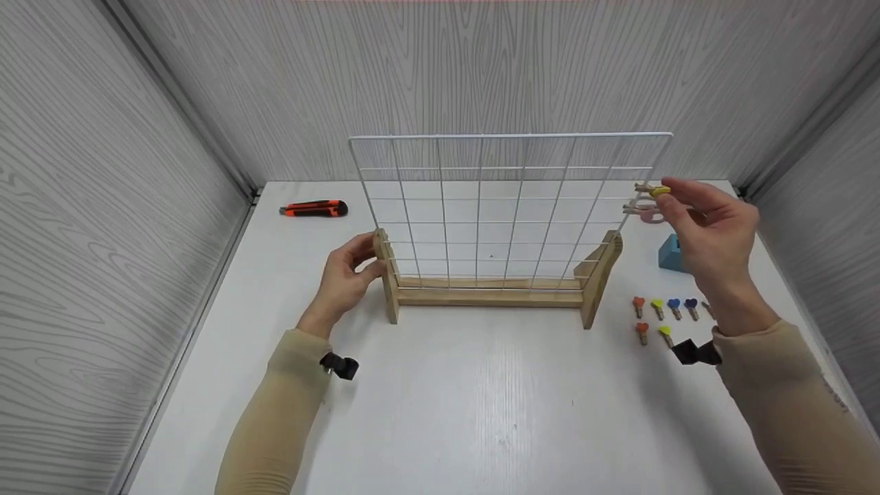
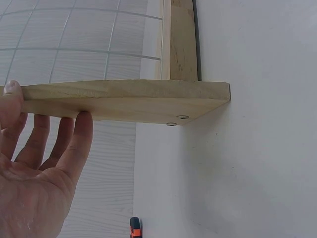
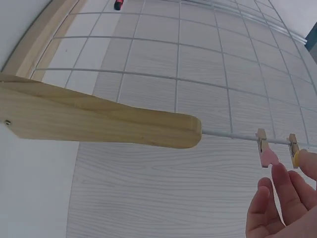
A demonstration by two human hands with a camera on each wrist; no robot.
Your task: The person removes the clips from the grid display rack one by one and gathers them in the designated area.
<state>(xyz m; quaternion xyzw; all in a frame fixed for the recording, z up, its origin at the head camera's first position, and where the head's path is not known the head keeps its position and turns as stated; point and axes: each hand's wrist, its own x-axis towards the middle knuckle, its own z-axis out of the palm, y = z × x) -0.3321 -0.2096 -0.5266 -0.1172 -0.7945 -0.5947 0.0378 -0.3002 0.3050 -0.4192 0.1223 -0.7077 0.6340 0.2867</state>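
A white wire grid stands upright in a wooden stand. My left hand holds the stand's left side panel, thumb at its edge and fingertips against its outer face. At the grid's right edge, my right hand pinches a small clothespin with a yellow heart between thumb and finger. Its wooden jaws sit at the edge wire. Just below it on that wire is a clothespin with a pink heart, close to my fingertips.
Several loose heart clothespins in orange, yellow and blue lie in rows on the right of the white table. Behind my right hand stands a blue box, partly hidden. An orange and black utility knife lies at the back left.
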